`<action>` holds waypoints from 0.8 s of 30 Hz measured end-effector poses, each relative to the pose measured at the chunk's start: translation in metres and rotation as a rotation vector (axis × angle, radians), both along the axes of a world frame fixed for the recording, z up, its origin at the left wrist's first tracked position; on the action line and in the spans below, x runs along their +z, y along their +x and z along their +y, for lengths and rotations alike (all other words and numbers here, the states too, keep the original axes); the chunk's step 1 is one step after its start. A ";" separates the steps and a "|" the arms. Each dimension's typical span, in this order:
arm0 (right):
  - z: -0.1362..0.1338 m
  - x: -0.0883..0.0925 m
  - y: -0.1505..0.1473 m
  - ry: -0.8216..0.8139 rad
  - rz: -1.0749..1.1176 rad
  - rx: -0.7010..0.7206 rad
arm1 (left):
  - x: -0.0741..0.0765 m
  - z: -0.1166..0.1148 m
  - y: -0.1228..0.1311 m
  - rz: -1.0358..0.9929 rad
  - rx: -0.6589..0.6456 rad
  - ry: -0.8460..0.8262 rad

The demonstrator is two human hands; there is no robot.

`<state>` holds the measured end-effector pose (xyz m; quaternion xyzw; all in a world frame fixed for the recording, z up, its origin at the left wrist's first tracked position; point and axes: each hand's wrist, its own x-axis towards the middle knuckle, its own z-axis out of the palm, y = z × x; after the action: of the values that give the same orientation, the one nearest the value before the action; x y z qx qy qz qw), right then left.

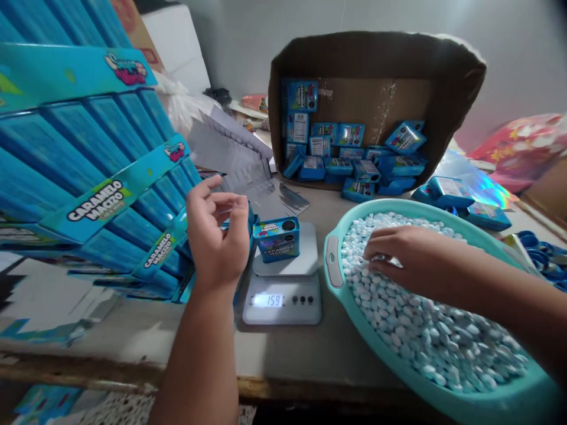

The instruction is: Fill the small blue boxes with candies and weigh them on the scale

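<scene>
My right hand (pixel 405 260) reaches into a turquoise tub (pixel 333 239), its fingers curled and closing on the small white and pale-blue candies (pixel 398 327). The fingertips are partly lost among them. Just left of a digital scale (pixel 282 301), my left hand (pixel 217 227) is raised with loosely bent fingers apart, and no object shows in it. On the scale's plate stands an upright blue "Caramelo Macizo" box (pixel 279 241). The lit display appears to read 159. Behind my left hand is more blue packaging, mostly hidden.
A tall stack of blue display cartons (pixel 88 159) leans at the left. At the back, an open cardboard box (pixel 376 112) lies on its side with several blue boxes inside. More blue boxes (pixel 465 203) lie behind the tub. Paper sheets (pixel 234 147) are strewn behind the scale.
</scene>
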<state>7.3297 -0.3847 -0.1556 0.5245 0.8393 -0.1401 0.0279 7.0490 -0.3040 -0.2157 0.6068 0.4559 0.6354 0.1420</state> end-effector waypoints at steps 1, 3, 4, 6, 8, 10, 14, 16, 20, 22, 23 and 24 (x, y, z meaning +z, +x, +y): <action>0.000 -0.002 0.002 0.002 0.017 -0.002 | -0.001 0.001 0.000 0.010 0.007 0.009; -0.001 -0.004 0.006 0.022 0.056 -0.008 | -0.002 0.001 0.001 0.033 0.011 0.024; -0.002 -0.005 0.008 0.032 0.074 -0.004 | -0.001 0.000 0.002 0.044 0.006 0.029; -0.002 -0.007 0.011 0.047 0.110 0.009 | -0.001 -0.002 0.003 0.084 0.001 0.033; -0.002 -0.008 0.013 0.064 0.133 0.016 | 0.000 -0.005 0.004 0.155 0.015 0.029; -0.001 -0.009 0.015 0.084 0.134 0.014 | 0.002 -0.007 0.005 0.272 0.027 0.000; 0.000 -0.010 0.018 0.127 0.146 0.037 | 0.005 -0.010 0.006 0.446 0.009 -0.039; -0.001 -0.010 0.019 0.152 0.163 0.048 | 0.006 -0.011 0.006 0.447 0.012 -0.038; -0.002 -0.008 0.021 0.191 0.168 0.042 | 0.006 -0.011 0.006 0.444 0.045 -0.029; -0.002 -0.005 0.020 0.205 0.179 0.045 | 0.006 -0.011 0.005 0.438 0.063 -0.019; -0.002 -0.004 0.020 0.210 0.187 0.044 | 0.007 -0.011 0.005 0.432 0.067 -0.018; -0.003 -0.003 0.020 0.211 0.197 0.042 | 0.007 -0.011 0.004 0.427 0.067 -0.020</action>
<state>7.3495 -0.3873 -0.1586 0.4906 0.8589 -0.1011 -0.1069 7.0531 -0.3150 -0.2083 0.7108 0.5017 0.4923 0.0269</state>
